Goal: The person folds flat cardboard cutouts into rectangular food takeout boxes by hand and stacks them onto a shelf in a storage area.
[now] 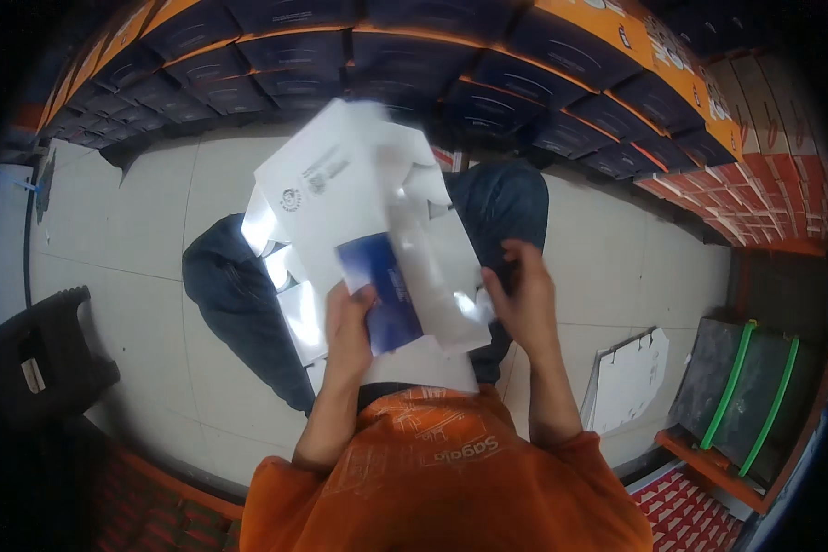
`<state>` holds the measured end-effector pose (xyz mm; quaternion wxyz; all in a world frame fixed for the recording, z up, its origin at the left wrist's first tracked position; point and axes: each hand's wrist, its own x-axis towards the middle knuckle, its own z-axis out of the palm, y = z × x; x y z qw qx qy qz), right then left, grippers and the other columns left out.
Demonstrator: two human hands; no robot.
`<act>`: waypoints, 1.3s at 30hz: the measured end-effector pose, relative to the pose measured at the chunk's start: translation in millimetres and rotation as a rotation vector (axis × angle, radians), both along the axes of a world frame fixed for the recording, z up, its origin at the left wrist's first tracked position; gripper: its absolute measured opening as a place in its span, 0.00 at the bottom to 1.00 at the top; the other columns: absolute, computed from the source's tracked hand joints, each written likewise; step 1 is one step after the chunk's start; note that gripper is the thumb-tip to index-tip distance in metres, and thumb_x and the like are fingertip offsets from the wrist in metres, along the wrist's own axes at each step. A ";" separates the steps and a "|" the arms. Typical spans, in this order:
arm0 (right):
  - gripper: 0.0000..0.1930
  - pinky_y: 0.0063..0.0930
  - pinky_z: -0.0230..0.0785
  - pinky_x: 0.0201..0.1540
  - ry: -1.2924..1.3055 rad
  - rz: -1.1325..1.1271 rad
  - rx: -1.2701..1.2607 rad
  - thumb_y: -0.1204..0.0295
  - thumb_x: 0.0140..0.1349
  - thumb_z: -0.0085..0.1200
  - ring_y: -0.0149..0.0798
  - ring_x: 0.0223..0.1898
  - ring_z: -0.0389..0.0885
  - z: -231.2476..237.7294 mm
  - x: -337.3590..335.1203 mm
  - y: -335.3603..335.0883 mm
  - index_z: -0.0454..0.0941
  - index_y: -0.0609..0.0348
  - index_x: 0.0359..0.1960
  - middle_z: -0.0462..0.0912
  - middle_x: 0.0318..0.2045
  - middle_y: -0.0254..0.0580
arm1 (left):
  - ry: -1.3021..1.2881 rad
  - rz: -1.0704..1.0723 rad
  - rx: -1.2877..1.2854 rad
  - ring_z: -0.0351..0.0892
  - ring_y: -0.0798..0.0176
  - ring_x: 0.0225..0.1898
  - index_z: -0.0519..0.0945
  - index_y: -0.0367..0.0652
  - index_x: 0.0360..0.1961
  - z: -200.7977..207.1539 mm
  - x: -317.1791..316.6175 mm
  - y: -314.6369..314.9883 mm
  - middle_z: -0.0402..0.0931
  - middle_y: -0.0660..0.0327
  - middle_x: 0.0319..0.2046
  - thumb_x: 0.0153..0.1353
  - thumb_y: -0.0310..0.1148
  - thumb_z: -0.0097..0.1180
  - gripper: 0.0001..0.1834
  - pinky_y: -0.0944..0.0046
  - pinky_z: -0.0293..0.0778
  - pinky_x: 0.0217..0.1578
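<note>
A flat, unfolded white carton (pixel 340 198) with cut-out flaps lies over my lap, partly smeared by motion. A dark blue panel (pixel 382 290) shows near its middle; I cannot tell whether it is part of the carton or a separate piece. My left hand (pixel 351 322) grips the near left part, with the thumb pressed on the blue panel's edge. My right hand (pixel 524 294) is just beside the carton's right edge, fingers apart and slightly curled, with nothing seen in them. Some of the carton's flaps catch bright glare.
Stacked dark blue and orange boxes (pixel 414 64) form a wall ahead. Red-and-white boxes (pixel 718 198) are stacked at the right. More flat white cardboard (pixel 627 377) lies on the tiled floor, near a dark case with green strips (pixel 736 391). A black plastic stool (pixel 55 354) stands left.
</note>
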<state>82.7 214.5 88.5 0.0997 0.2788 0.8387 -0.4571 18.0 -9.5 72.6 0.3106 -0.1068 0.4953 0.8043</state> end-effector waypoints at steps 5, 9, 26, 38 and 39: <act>0.18 0.27 0.74 0.34 0.801 0.376 -0.073 0.77 0.48 0.65 0.37 0.33 0.82 28.7 17.3 -13.9 0.81 0.64 0.43 0.81 0.38 0.44 | 0.421 0.126 -0.059 0.81 0.63 0.28 0.65 0.32 0.53 36.0 1.9 25.9 0.78 0.51 0.38 0.70 0.31 0.46 0.16 0.69 0.77 0.25; 0.17 0.31 0.77 0.38 0.803 0.428 0.359 0.77 0.48 0.63 0.43 0.38 0.84 31.0 9.7 -20.0 0.83 0.63 0.43 0.81 0.42 0.47 | 0.822 -0.024 -0.410 0.84 0.55 0.28 0.64 0.30 0.51 25.1 11.3 39.7 0.80 0.47 0.33 0.63 0.23 0.53 0.18 0.64 0.78 0.25; 0.19 0.20 0.62 0.23 0.603 0.453 -0.160 0.73 0.58 0.62 0.27 0.17 0.69 54.4 -64.7 -40.7 0.78 0.56 0.53 0.73 0.18 0.33 | 1.046 -0.145 -0.660 0.67 0.58 0.17 0.75 0.36 0.24 72.1 -10.6 -50.0 0.65 0.56 0.16 0.62 0.25 0.52 0.09 0.62 0.61 0.20; 0.15 0.21 0.61 0.20 0.477 0.568 -0.228 0.69 0.52 0.70 0.23 0.14 0.70 66.3 -76.2 -49.2 0.74 0.56 0.34 0.72 0.12 0.31 | 0.590 0.088 -0.637 0.56 0.78 0.16 0.71 0.31 0.16 61.5 -34.7 -61.1 0.59 0.64 0.09 0.62 0.28 0.52 0.18 0.68 0.55 0.16; 0.15 0.21 0.61 0.20 0.426 0.680 -0.110 0.67 0.51 0.70 0.25 0.14 0.71 70.2 -76.5 -59.1 0.74 0.54 0.33 0.72 0.13 0.33 | 0.583 0.084 -0.633 0.56 0.78 0.16 0.71 0.31 0.16 61.2 -33.8 -60.1 0.59 0.64 0.09 0.62 0.28 0.52 0.18 0.68 0.55 0.16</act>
